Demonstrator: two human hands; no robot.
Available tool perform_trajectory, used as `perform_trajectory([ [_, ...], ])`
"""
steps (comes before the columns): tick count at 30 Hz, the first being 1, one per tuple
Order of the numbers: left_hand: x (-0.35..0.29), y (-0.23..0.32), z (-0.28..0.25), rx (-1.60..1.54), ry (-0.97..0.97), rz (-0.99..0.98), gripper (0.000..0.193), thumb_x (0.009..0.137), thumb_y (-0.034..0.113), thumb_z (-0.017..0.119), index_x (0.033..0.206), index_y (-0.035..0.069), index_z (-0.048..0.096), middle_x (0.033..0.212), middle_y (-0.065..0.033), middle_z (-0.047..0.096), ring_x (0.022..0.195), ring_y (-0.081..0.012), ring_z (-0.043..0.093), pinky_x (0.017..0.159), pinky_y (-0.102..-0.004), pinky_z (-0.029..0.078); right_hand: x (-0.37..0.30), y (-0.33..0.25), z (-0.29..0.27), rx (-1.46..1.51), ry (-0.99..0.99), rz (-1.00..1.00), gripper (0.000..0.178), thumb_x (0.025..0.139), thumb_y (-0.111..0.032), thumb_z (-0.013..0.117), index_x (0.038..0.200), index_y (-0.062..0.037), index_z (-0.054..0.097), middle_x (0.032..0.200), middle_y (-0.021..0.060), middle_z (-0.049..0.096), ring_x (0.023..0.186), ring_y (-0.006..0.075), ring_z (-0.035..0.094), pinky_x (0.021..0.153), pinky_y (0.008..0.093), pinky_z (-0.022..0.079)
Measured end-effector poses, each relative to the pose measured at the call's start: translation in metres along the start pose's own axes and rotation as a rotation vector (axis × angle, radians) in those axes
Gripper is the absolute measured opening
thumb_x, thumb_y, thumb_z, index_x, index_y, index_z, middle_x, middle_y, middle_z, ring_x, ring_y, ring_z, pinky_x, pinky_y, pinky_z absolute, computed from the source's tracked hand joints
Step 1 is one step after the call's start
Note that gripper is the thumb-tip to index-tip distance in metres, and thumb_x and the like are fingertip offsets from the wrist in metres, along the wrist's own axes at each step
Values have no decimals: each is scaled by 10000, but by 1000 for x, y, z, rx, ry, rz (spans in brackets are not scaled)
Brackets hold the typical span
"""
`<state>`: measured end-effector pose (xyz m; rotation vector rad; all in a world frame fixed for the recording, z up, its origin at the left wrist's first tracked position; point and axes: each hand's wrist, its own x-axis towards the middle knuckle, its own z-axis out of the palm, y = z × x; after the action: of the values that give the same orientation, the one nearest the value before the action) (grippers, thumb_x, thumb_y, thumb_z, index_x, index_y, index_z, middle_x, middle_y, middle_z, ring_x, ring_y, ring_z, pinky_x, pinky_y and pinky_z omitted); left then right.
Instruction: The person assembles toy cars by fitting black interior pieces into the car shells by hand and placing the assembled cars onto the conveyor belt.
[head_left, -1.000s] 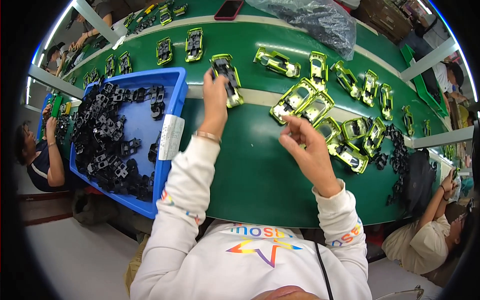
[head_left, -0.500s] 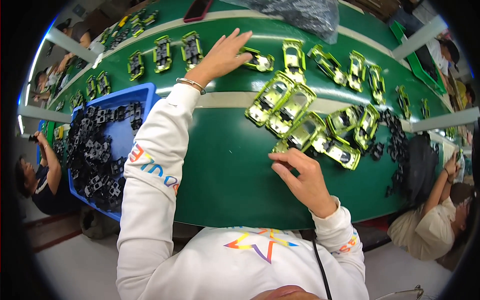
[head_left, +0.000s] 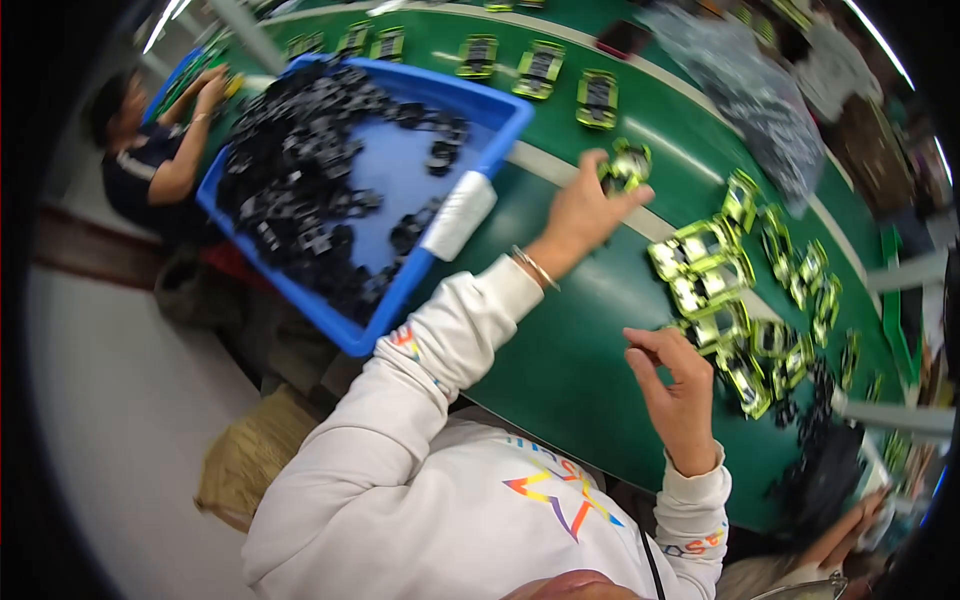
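Observation:
My left hand [head_left: 582,215] is closed around a lime-green toy car body [head_left: 628,160], its thumb on one side and its fingers on the other. At my right, a cluster of lime-green car bodies [head_left: 712,285] with white and black insides lies on the green table, some leaning on one another. My right hand [head_left: 680,388] hovers beside the near end of this cluster, half curled, thumb and forefinger a little apart, nothing visible in it.
A blue bin [head_left: 375,330] with many small black parts [head_left: 300,170] stands at the left. More car bodies [head_left: 597,98] line the far strip, near a phone [head_left: 622,38] and a grey plastic bag [head_left: 745,95]. Black parts [head_left: 815,400] lie at right. A person [head_left: 150,160] works at far left.
My view has swung left, bringing the bin nearer the middle. My left hand, which was reaching over the far strip, now holds a car body closer in. The right hand keeps its half-curled pose.

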<state>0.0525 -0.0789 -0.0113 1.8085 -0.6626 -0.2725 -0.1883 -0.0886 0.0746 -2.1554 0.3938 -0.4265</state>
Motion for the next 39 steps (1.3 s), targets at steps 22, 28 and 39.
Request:
perform_trajectory([
  [22,-157,-68,-92,-664,48,187,580,1031,355,576,1484,47,386,1368,-92,509,1272,-165,478,1047,-326,425,292,-164,380,-275,-367,-205,1333,646,-537,891,1591,-8,114,1557,301,290,1336,475,450,1019,612,435],
  [28,-170,-78,-87,-667,6,176,565,1037,343,568,1484,48,388,1384,-94,498,1293,-174,465,1070,-334,407,295,-140,361,-374,-274,-257,980,730,-294,762,1534,0,285,1152,256,670,1091,389,647,898,469,511],
  [39,-93,-74,-44,-674,-187,210,538,1046,323,552,1483,51,392,1415,-96,478,1331,-189,441,1110,-348,375,276,-121,257,-38,-721,205,465,758,-226,724,1177,-31,662,846,53,626,726,123,572,637,266,449],
])
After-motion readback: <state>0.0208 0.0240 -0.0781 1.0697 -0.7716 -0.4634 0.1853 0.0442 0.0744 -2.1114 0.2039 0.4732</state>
